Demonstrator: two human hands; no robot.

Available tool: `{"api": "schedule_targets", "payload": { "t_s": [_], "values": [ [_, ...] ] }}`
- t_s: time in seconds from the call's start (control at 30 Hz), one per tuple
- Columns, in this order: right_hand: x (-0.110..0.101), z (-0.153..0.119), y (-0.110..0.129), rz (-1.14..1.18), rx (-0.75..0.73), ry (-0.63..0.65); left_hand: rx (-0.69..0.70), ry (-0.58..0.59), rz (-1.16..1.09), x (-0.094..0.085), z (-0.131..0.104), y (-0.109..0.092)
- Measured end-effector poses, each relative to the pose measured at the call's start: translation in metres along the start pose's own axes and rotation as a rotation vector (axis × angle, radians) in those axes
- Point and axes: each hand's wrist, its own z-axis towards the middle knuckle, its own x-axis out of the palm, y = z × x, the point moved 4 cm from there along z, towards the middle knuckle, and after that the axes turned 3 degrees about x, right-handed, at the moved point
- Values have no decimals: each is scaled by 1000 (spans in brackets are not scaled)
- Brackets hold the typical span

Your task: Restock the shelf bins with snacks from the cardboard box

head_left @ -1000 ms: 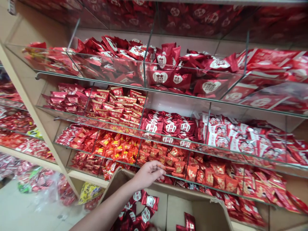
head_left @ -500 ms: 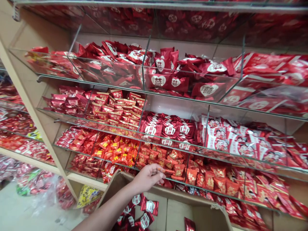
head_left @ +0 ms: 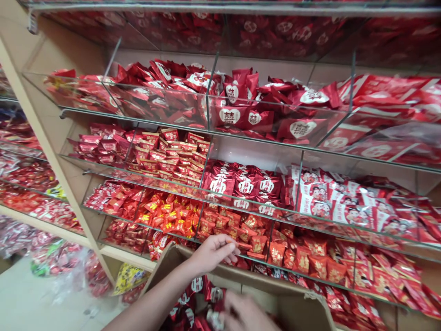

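My left hand (head_left: pixel 216 252) is held over the far rim of an open cardboard box (head_left: pixel 262 278), in front of the lowest shelf rows. Its fingers are curled in with the thumb across them; a bit of orange-red shows at the fingertips, too small to tell what it is. My right hand (head_left: pixel 246 312) reaches into the box, smeared by motion, by the dark red wrapped packets (head_left: pixel 186 299) with white labels. Whether it grips one cannot be made out. Just beyond my left hand lie small red packets with gold print (head_left: pixel 257 243).
A shelf unit with clear dividers holds rows of red packets (head_left: pixel 230 115), dark red packets with white labels (head_left: pixel 246 185) and white-and-red packets (head_left: pixel 317 207). Clear bags of sweets (head_left: pixel 51 257) lie on the floor at left. A yellow bag (head_left: pixel 129 278) sits in the bottom opening.
My right hand has come into view from below and is in the box among the dark red packets. My left hand stays nearly where it was; the view has shifted slightly.
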Motion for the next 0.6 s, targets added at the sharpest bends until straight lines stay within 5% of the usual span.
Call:
{"api": "schedule_targets", "payload": {
  "t_s": [0.1, 0.2, 0.37, 0.6],
  "values": [
    [-46, 3, -10, 326, 116, -265, 53, 84, 1, 2, -2, -9],
    [-69, 7, -20, 568, 175, -402, 110, 62, 59, 3, -1, -12],
    [-68, 11, -29, 635, 194, -477, 26, -43, 62, 6, 4, -2],
    [-69, 12, -32, 710, 148, -528, 161, -40, 222, 8, 6, -6]
  ]
}}
